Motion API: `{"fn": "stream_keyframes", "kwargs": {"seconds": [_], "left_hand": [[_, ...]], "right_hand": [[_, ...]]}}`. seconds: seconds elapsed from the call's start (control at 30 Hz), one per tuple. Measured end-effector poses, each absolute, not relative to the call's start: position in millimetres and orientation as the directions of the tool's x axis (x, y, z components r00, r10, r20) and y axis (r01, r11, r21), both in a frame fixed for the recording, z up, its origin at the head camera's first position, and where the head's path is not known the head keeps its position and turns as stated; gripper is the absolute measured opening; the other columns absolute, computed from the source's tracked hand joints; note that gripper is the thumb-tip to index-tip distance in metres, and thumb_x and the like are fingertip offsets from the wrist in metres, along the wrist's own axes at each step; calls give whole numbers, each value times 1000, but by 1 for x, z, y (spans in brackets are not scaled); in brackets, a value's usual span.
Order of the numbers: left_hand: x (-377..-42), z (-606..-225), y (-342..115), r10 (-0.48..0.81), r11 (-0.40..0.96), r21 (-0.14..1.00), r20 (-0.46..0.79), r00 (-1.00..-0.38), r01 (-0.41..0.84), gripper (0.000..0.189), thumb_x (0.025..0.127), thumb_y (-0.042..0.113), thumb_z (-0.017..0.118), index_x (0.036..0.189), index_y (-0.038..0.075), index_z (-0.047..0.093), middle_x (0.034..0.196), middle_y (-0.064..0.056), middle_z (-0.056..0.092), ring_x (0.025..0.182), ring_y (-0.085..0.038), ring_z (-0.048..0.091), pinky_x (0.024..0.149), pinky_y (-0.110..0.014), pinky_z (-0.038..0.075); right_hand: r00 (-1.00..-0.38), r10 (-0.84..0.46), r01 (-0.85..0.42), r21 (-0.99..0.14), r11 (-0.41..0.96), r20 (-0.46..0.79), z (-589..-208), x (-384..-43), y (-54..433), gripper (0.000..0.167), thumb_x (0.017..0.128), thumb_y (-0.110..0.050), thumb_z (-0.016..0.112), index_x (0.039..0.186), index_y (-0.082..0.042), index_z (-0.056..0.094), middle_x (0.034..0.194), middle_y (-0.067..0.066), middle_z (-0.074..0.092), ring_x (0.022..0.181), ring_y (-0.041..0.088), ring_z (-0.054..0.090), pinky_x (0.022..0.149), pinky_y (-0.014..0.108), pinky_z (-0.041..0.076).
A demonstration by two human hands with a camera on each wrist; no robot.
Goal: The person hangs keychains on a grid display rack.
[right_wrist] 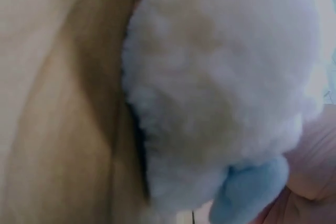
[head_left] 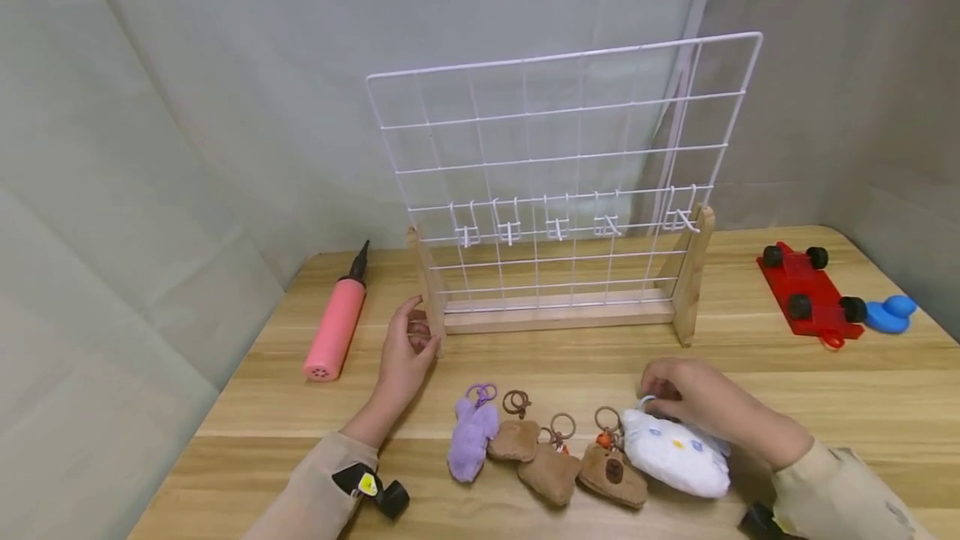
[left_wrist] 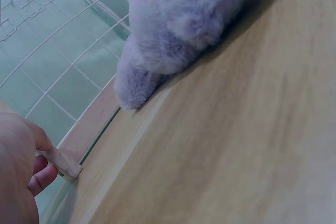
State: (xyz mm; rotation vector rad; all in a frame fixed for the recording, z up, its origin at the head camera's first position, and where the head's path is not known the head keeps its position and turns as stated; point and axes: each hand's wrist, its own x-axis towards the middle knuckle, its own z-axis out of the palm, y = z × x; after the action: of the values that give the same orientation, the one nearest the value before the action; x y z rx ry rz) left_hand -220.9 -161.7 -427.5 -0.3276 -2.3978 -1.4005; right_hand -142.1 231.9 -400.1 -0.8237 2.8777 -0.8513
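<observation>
My left hand [head_left: 405, 361] grips the wooden left upright [head_left: 429, 290] of a display rack, thumb and fingers on either side of it. The rack has a white wire grid [head_left: 566, 55] on a wooden base [head_left: 558, 319], with several white hooks [head_left: 556, 230] in a row. At the front right, my right hand [head_left: 701, 390] pinches the light blue ring at the top of a white plush keychain [head_left: 671, 461]; its blue bow [right_wrist: 252, 192] shows in the right wrist view. To its left lie a purple plush keychain [head_left: 471, 444] and three brown plush keychains [head_left: 611, 477].
A pink hand pump [head_left: 337, 327] with a black nozzle lies left of the rack. On the right are a red toy car [head_left: 813, 290] with black wheels and a blue toy duck [head_left: 890, 315]. Pale curtains [head_left: 225, 107] hang behind the wooden table [head_left: 247, 407].
</observation>
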Motion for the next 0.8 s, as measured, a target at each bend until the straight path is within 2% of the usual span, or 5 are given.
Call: {"fn": "stream_keyframes", "kwargs": {"seconds": [0.07,0.2,0.57,0.8], "left_hand": [[-224,-431,-163,26,481,793,413,-910,373,65,82,-11,64,140,0,37,116,-22,53,93,-28,58,72,-17,51],[-224,-431,-164,24,485,789,420,-907,378,64,82,-12,64,140,0,37,116,-23,53,93,-29,58,73,-20,52],[-225,-432,-159,5,499,801,380,-925,332,65,82,-16,61,140,-6,35,117,-29,53,95,-37,58,77,-42,55],[-224,-432,-162,8,493,796,399,-917,351,64,83,-13,63,140,-1,38,116,-24,54,94,-30,58,75,-28,54]], "right_hand": [[-856,-504,-482,-524,702,112,-397,-143,233,10,82,-15,73,83,-18,64,74,-14,59,66,-7,47,56,18,45],[-857,-507,-474,-528,705,93,-390,-143,235,9,84,-15,71,81,-20,64,73,-15,59,66,-7,48,57,17,46],[-849,-517,-486,-548,680,111,-368,-137,247,8,84,-10,71,84,-15,65,76,-12,62,70,-6,54,59,18,51],[-830,-527,-536,-519,666,183,-359,-134,250,9,83,-8,72,84,-14,65,78,-11,64,70,-7,55,59,18,51]]}}
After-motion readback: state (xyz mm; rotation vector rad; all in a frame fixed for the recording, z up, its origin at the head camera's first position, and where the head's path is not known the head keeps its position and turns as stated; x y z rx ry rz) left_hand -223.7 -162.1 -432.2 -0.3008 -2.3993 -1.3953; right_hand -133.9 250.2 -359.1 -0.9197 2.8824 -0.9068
